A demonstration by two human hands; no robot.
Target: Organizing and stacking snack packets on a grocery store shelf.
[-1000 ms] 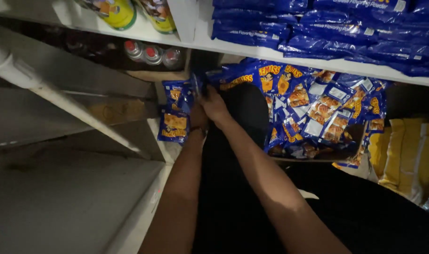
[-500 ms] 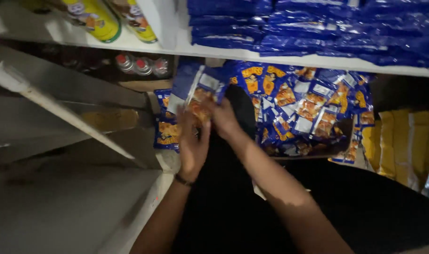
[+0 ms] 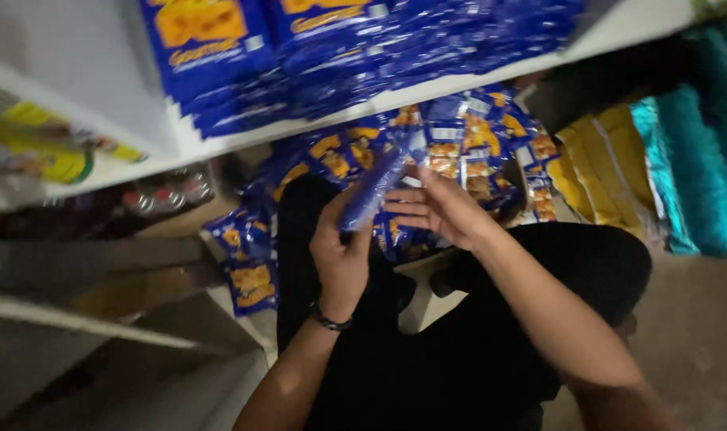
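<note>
Packets now lifted clear of the pile — left hand clamped round them, right hand open, fingers touching.

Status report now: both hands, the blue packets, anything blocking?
Left hand gripping a stack of blue foil snack packets. Right hand open, fingers against the stack. White shelf board close above; loose packet pile behind.

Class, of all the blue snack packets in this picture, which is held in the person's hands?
The bundle of blue packets standing tilted between the left hand and right hand. The others lie on the white shelf, under it, or hang at the left.
</note>
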